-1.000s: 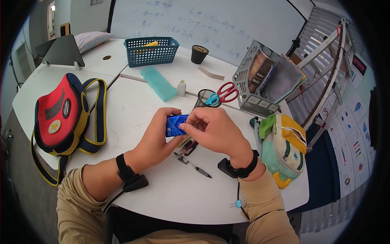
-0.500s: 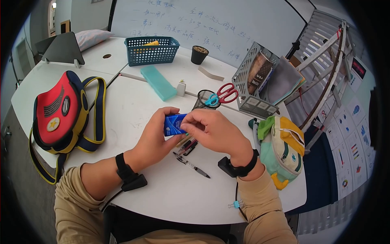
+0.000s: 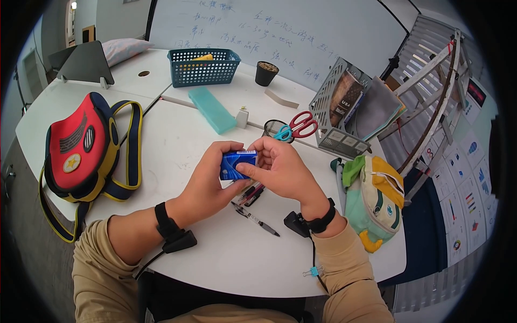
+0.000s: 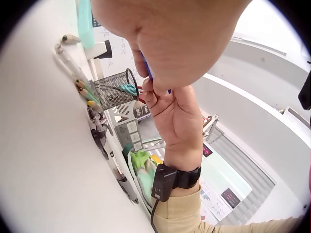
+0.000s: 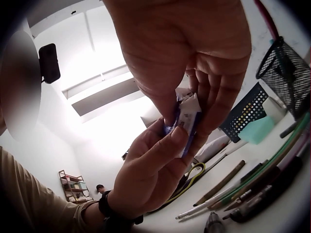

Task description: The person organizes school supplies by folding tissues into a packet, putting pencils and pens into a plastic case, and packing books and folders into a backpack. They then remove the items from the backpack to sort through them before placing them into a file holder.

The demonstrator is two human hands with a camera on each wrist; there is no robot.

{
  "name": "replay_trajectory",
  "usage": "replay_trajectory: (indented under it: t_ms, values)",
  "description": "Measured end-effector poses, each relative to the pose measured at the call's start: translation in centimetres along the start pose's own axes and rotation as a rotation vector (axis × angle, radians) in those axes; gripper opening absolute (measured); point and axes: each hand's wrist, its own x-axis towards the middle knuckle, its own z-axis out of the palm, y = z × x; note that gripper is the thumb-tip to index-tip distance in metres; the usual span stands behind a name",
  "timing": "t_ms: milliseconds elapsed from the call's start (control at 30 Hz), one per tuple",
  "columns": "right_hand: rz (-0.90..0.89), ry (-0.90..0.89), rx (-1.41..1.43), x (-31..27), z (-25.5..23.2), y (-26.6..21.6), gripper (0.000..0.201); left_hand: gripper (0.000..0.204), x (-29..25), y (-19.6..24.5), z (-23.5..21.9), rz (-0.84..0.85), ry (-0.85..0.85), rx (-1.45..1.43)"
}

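Between both hands is a small blue box-shaped packet (image 3: 230,171), raised over the desk. Its upper edge carries a white strip like a barcode; from the right wrist view, the end of the packet (image 5: 188,109) is white and looks creased, like a flap. My left hand (image 3: 204,177) grips it from the left, thumb below and fingers behind. My right hand (image 3: 285,175) holds the right end, thumb across the front face and fingers curled behind. Below the hands lie several pens and pencils (image 3: 250,194), with a grey-and-black pen (image 3: 256,220) nearer me.
A mesh pen cup (image 3: 274,129) with red scissors (image 3: 304,125) stands beyond the hands. Behind are a teal case (image 3: 212,110), a perforated basket (image 3: 204,70), a small pot (image 3: 265,74) and a grey file holder (image 3: 342,141). Bags flank the desk: red (image 3: 81,142) left, green-and-yellow (image 3: 377,202) right.
My right fingers have shifted from pinching at the packet's front right to behind its right end, thumb now across the front. The packet has tilted, showing its barcode edge.
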Motion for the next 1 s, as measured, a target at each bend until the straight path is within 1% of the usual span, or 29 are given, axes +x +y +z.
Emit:
replay_trajectory:
  t_ms: [100, 200, 300, 400, 500, 600, 700, 800, 833, 933, 967, 1000]
  values:
    - [-0.009, -0.005, -0.032, 0.1, -0.1, 0.1, 0.038, 0.074, -0.1, -0.1, 0.1, 0.009, -0.023, -0.019]
    - [-0.019, 0.001, 0.008, 0.1, -0.1, -0.2, 0.036, 0.073, 0.0, -0.2, -0.2, 0.018, -0.022, 0.019]
    - [-0.008, 0.026, -0.02, 0.2, -0.3, 0.4, 0.034, 0.071, 0.1, -0.4, -0.1, 0.028, -0.016, 0.02]
    - [-0.037, 0.065, 0.053, 0.2, -0.1, 0.1, 0.032, 0.073, 0.1, 0.2, -0.3, -0.023, -0.031, 0.011]
    - [-0.06, 0.057, 0.042, 0.2, -0.3, 0.2, 0.03, 0.073, 0.0, -0.3, -0.2, -0.066, -0.008, -0.038]
    - [-0.11, 0.111, -0.024, 0.4, -0.6, 0.5, 0.029, 0.072, 0.2, -0.1, -0.1, -0.049, -0.004, -0.026]
    - [-0.02, 0.164, 0.124, 0.2, -1.1, -1.2, 0.029, 0.068, 0.4, -0.7, 0.2, 0.011, 0.128, 0.002]
    - [-0.107, 0.301, 0.158, 0.2, -2.7, -1.3, 0.03, 0.062, 0.6, -2.1, -0.2, -0.043, 0.179, 0.009]
    - [-0.123, 0.312, 0.068, 0.0, -3.7, -1.8, 0.031, 0.057, 0.7, -2.2, -0.3, -0.045, 0.204, 0.013]
    - [-0.108, 0.306, -0.023, -1.2, -5.9, -2.9, 0.032, 0.054, 0.9, -2.6, -0.4, -0.063, 0.233, 0.032]
    - [-0.069, 0.3, -0.1, -2.0, -6.7, -3.1, 0.034, 0.053, 0.9, -2.6, -0.5, -0.058, 0.237, 0.038]
    - [-0.096, 0.307, -0.14, -2.5, -7.4, -2.7, 0.035, 0.052, 0.9, -2.6, -0.5, -0.052, 0.239, 0.043]
